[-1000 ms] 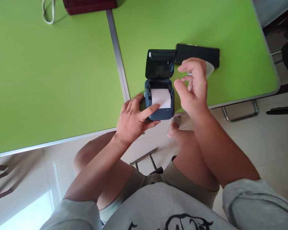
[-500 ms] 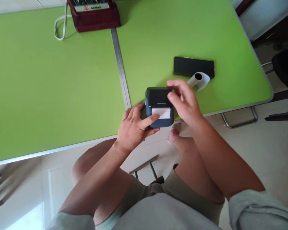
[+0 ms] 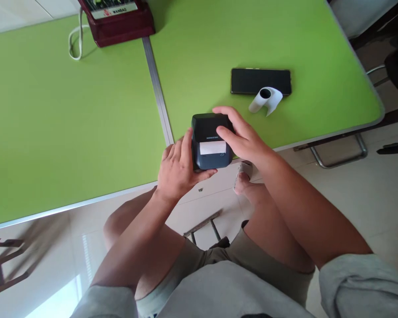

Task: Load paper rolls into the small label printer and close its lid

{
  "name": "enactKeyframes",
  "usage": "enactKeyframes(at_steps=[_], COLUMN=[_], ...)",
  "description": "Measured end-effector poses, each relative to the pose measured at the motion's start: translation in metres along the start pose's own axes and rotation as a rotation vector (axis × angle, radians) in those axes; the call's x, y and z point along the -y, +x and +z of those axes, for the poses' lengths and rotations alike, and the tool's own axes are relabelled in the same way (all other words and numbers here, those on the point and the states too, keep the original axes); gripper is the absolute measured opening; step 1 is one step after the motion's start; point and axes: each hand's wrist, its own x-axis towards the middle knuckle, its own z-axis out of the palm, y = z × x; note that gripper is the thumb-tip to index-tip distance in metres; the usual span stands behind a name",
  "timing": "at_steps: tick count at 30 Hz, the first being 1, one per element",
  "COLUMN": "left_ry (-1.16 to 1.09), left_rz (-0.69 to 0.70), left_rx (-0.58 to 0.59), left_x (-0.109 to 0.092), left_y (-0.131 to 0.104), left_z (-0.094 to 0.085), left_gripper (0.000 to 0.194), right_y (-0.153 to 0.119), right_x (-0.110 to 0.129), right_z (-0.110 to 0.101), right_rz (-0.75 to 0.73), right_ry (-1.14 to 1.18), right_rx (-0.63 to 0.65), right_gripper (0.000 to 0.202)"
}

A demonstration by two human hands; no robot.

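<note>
A small dark blue and black label printer [image 3: 212, 160] sits between my hands at the table's front edge. A strip of white paper [image 3: 212, 147] lies across its front, below the black lid. My left hand [image 3: 179, 167] grips the printer's left side, with the thumb along the front bottom edge. My right hand [image 3: 241, 134] holds the right side, thumb on the black lid and fingers around the back corner. Behind my right hand, a white paper roll [image 3: 259, 100] with a loose end rests against a black phone [image 3: 260, 81].
The green table [image 3: 69, 119] has a metal seam [image 3: 157, 90] running across it. At the back left stands a dark red box-like object [image 3: 122, 27] with a white cord [image 3: 80, 39]. A metal-framed stool [image 3: 340, 163] is below the right edge.
My left index finger has moved off the paper strip to the printer's left side. My right hand now lies closer around the lid's right side. The view has shifted slightly.
</note>
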Motion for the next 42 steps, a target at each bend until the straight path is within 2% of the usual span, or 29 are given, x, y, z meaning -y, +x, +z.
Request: enactKeyframes(at_steps=[3,5,7,9,16,22,25,31,36,38,42], left_ry=[0.018,0.016,0.011,0.007,-0.028,-0.150,-0.172,-0.139,-0.049,-0.023,0.021], left_rz=[-0.021,-0.015,-0.013,-0.018,-0.036,-0.053,-0.073,-0.070,-0.078,-0.079,-0.045], left_rx=[0.004,0.017,0.025,0.032,0.057,0.107,0.107,0.088,0.087,0.091,0.082], left_x=[0.001,0.002,0.003,0.003,0.002,0.006,0.007,0.004,0.001,-0.001,-0.003], left_y=[0.000,0.000,-0.001,-0.002,-0.002,0.007,0.011,0.009,0.006,0.005,0.005], left_z=[0.002,0.001,0.000,-0.002,-0.006,-0.014,-0.015,-0.012,-0.009,-0.009,-0.007], left_gripper=[0.122,0.122,0.122,0.122,0.109,0.101,0.096,0.097,0.105,0.108,0.110], right_y=[-0.003,-0.004,-0.004,-0.003,0.000,-0.004,-0.003,-0.003,-0.009,-0.010,-0.002], right_x=[-0.008,-0.014,-0.017,-0.016,-0.007,-0.008,-0.005,-0.006,-0.008,-0.002,0.020], right_z=[0.000,-0.002,-0.003,-0.003,-0.003,-0.013,-0.017,-0.019,-0.022,-0.024,-0.024], right_rz=[-0.016,0.023,0.084,0.113,0.072,0.127,0.160,0.159,0.109,0.123,0.194], right_ry=[-0.040,-0.079,-0.081,-0.059,-0.079,-0.051,0.005,0.040,0.082,0.095,0.155], right_rx=[-0.141,-0.248,-0.290,-0.268,-0.193,0.026,0.076,0.084,0.060,0.041,-0.011], right_gripper=[0.041,0.043,0.042,0.039,0.027,0.056,0.067,0.068,0.078,0.074,0.055])
